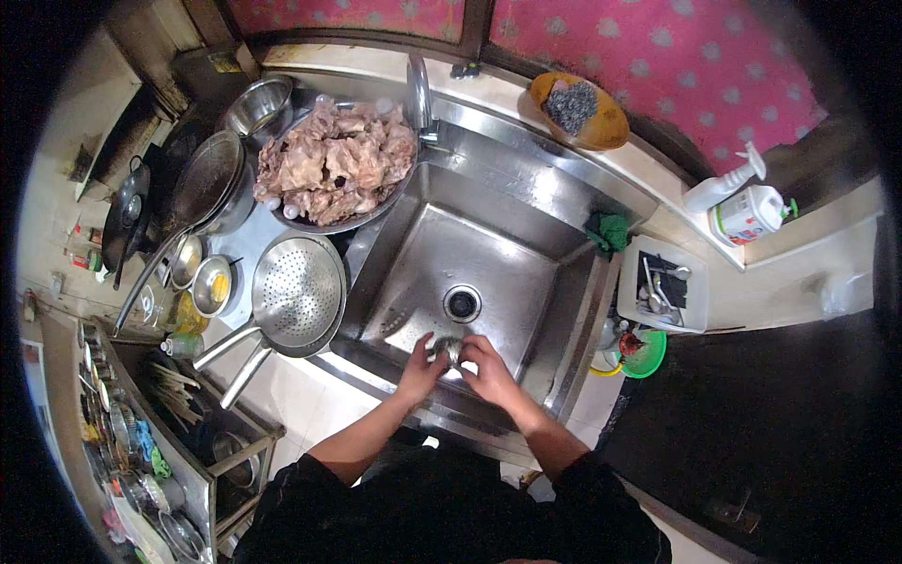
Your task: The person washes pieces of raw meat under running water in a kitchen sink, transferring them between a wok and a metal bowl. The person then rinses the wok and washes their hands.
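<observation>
Over the near side of a stainless steel sink [412,261], my left hand [421,374] and my right hand [487,372] meet around a small silvery scourer [447,347]. It looks like steel wool, though blur and my fingers hide part of it. Fingers of both hands press on it from either side. Just beyond it is the round drain [463,304] in the sink floor. A chrome faucet [419,92] rises at the sink's back left corner.
Left of the sink are a large pan of meaty bones [338,162] and a perforated strainer [296,285] with its handle towards me. An orange basket [606,127] stands on the back ledge. To the right are a green cloth [609,233], a utensil tub [694,303] and a spray bottle [722,182].
</observation>
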The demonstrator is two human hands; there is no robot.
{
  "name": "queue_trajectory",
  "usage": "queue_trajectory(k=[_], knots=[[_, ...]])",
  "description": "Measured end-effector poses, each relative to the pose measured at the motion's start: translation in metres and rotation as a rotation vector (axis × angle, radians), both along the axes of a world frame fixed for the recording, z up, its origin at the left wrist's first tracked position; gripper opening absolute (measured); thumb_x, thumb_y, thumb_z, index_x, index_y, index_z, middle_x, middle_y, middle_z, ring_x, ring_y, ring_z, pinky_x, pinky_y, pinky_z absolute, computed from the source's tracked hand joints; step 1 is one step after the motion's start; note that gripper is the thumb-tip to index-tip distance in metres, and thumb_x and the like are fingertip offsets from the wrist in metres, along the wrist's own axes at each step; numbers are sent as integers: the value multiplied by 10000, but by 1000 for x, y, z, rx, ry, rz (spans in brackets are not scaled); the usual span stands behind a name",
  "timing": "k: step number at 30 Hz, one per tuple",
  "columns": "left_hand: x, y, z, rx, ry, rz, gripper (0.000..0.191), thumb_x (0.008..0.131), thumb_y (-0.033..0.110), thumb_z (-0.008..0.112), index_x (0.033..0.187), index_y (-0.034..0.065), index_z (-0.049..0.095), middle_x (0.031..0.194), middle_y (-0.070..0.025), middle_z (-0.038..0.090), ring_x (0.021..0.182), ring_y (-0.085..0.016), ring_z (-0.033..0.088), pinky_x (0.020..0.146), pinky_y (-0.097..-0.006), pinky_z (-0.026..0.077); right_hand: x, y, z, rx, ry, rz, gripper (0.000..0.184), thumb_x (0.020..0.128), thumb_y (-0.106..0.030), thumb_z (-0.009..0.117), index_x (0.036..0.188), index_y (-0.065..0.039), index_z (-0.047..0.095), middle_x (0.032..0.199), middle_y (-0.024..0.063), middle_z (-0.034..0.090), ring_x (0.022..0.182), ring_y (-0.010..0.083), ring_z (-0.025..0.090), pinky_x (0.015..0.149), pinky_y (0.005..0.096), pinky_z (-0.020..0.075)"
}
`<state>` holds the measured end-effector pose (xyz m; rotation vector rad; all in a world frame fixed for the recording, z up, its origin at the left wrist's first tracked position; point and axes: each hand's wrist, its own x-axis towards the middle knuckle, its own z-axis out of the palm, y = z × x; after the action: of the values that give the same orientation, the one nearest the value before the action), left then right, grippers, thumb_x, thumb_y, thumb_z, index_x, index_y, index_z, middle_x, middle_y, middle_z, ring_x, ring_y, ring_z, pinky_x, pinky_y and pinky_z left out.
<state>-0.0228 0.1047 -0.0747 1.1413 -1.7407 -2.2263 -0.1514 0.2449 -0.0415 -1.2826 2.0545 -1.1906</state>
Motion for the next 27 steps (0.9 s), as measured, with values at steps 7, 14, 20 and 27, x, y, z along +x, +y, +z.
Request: queue_trajectory(k=[7,14,20,27], knots=[[23,-58,-14,107,-70,180,574,969,205,574,1468,125,303,1186,-98,538,969,-162,563,798,-334,504,-67,-54,-169,257,278,-243,201,834,-116,629,1011,-25,599,1112,209,531,1004,409,559,836,466,488],[44,-66,-11,206,-126,201,518,995,202,528,1470,143,330,1248,-104,557,1103,-237,575,903,-434,493,-71,-54,-235,709,446,291,336,866,-115,476,1128,35,623,1151,242,619,1159,371,519,1016,505,405],[0,-90,-21,481,-139,150,489,928,196,587,1368,62,421,1081,-125,602,957,-252,643,752,-386,549,-175,-100,-77,489,180,-137,359,799,-82,629,1158,-62,640,1048,244,652,980,425,628,824,475,514],[-52,-130,-29,594,130,47,479,931,324,604,1338,110,470,1210,-162,570,1083,-324,592,877,-487,520,-312,-58,195,-35,410,-665,189,893,-106,591,1023,8,667,766,193,673,713,298,682,662,386,522]])
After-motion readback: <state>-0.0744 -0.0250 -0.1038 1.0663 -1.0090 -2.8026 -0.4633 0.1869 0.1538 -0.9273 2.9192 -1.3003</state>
